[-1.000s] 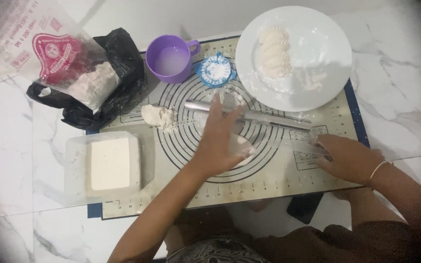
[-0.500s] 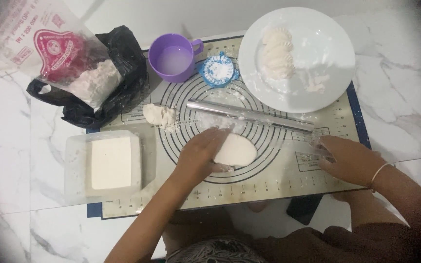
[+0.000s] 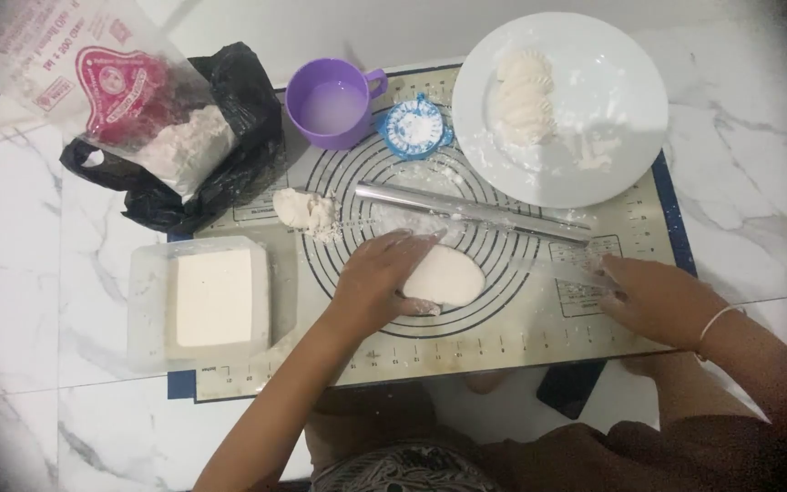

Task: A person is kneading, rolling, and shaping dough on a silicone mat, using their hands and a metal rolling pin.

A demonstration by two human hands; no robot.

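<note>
Pale dough disc (image 3: 445, 275) lies on the ringed baking mat (image 3: 521, 337), its left edge gripped by the left hand (image 3: 377, 284). Well to its right, the right hand (image 3: 658, 299) presses flat and relaxed on the mat. Beyond the hands rest a steel rolling pin (image 3: 475, 211), a purple cup (image 3: 332, 102) of cloudy liquid and a white plate (image 3: 612, 91) of folded dumplings. Left of the left hand, a clear tub (image 3: 143, 310) holds a white block. A second ago, the left hand was up at the rolling pin.
</note>
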